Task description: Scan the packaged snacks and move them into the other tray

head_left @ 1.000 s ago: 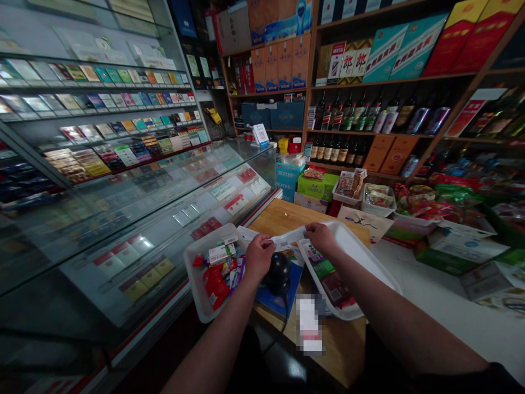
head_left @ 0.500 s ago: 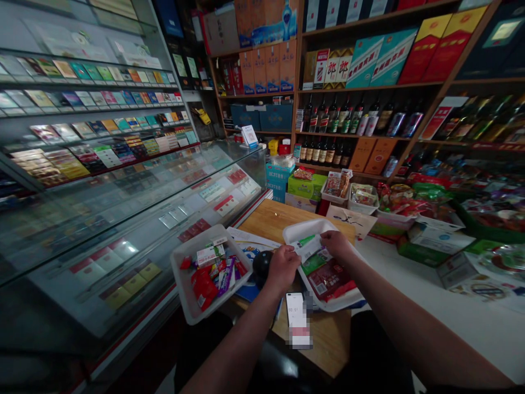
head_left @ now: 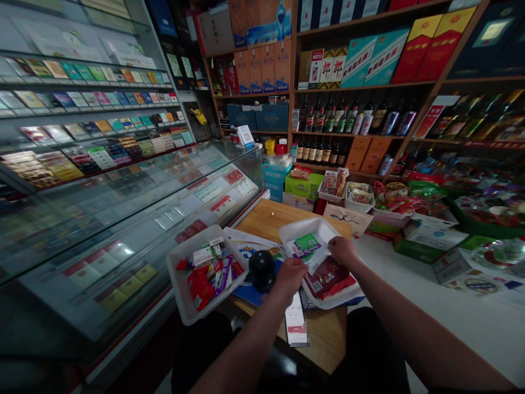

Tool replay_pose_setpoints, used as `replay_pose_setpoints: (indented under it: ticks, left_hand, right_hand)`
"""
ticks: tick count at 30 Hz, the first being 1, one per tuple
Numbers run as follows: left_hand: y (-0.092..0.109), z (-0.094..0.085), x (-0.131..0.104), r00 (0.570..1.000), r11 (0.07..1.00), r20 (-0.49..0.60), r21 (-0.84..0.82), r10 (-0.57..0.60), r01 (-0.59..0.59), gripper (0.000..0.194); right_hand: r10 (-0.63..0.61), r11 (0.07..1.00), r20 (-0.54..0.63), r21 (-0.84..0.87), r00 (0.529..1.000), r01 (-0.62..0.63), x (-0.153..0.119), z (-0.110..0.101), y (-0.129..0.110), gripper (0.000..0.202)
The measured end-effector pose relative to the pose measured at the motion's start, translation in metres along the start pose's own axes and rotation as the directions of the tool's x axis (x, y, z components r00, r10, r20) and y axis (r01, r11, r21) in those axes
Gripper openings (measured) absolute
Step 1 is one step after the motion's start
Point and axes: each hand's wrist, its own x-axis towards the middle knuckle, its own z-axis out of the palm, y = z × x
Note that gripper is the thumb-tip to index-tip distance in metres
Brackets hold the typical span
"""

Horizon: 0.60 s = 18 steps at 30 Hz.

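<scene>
Both my hands are over the right white tray point(head_left: 292, 229). My left hand point(head_left: 292, 273) is closed at the tray's near left edge, on the lower end of a whitish packet point(head_left: 314, 261). My right hand point(head_left: 343, 251) is closed at the tray's right side; what it pinches is too small to make out. A green and purple packet point(head_left: 305, 245) lies in the tray's upper part, and a dark red packet point(head_left: 326, 278) lies below. Left of my hands stands a black round object point(head_left: 261, 268). The left white tray point(head_left: 177, 293) holds several red and purple packets point(head_left: 223, 275).
A lit phone point(head_left: 296, 323) lies on the wooden table point(head_left: 328, 334) near its front edge. The glass display counter point(head_left: 135, 230) runs along the left. Boxes and baskets of snacks point(head_left: 394, 200) stand beyond the table, before shelves of bottles point(head_left: 324, 120).
The white packet has gone lower between my hands, showing more of the green packet. My right hand has moved down and right, and my left hand lower. The view has shifted slightly.
</scene>
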Motion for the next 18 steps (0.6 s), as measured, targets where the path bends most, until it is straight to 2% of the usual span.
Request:
replay_pose_setpoints:
  ticks: [5, 10, 14, 18]
  left_hand:
    - [-0.006, -0.007, -0.008, 0.999, 0.999, 0.026, -0.033, 0.037, -0.036, 0.027]
    - [-0.003, -0.030, -0.029, 0.991, 0.990, 0.027, -0.053, 0.133, -0.131, 0.032]
    - [-0.003, -0.063, -0.047, 0.972, 0.973, -0.042, 0.003, 0.230, -0.230, 0.034]
    - [-0.010, -0.110, -0.060, 0.954, 0.963, -0.133, 0.021, 0.267, -0.267, 0.041]
  right_hand:
    - [0.010, 1.000, -0.007, -0.024, 1.000, -0.010, -0.007, -0.008, -0.012, 0.022]
    - [-0.043, 0.995, -0.114, 0.082, 0.993, 0.053, -0.035, -0.019, -0.051, 0.023]
    - [-0.134, 0.950, -0.171, 0.259, 0.976, 0.175, -0.074, -0.021, -0.096, 0.022]
    - [-0.229, 0.864, -0.163, 0.420, 0.960, 0.277, -0.114, -0.009, -0.143, 0.019]
